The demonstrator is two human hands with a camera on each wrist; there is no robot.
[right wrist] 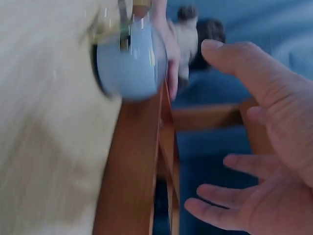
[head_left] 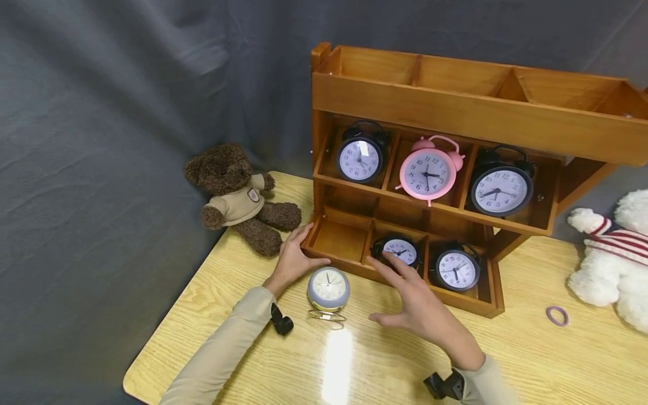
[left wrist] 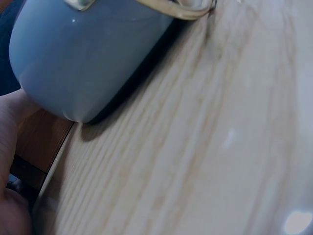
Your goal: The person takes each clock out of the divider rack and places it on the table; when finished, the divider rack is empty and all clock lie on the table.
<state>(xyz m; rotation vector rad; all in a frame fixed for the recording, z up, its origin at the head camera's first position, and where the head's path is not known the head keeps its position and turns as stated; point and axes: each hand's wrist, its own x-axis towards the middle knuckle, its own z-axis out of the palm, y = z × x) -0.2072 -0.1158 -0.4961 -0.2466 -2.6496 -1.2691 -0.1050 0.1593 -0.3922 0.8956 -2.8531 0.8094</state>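
Head view: two beige sleeves (head_left: 223, 343) are reaching in from the near edge, each wrist wearing a small black camera (head_left: 280, 320). Nearest on the right, the right hand (head_left: 422, 306) is hovering above the desk (head_left: 243, 349), its thumb and fingers spreading wide and holding nothing, its fingertips overlapping the lower middle clock from this angle. To its left, a blue-grey alarm clock (head_left: 329, 287) with gold-coloured metal parts is resting on the desk, its dial facing up toward the head camera, just in front of the shelf's lower left compartment. Just beyond it, the left hand (head_left: 293, 261) is resting at the lower left corner of the wooden shelf (head_left: 455, 115), fingers extending and gripping nothing; its thumb is lying close to the clock, though whether it is touching is hard to tell. Off to the right, a purple ring (head_left: 557, 316) is lying on the desk. Two black alarm clocks (head_left: 457, 270) are occupying the lower middle and right compartments. A brown teddy bear (head_left: 240, 205) is leaning at the left, a white plush toy (head_left: 622, 259) is sitting at the right. Higher up, a pink twin-bell alarm clock (head_left: 427, 173) is standing between two more black ones. Dark grey cloth (head_left: 126, 140) is hanging behind everything.
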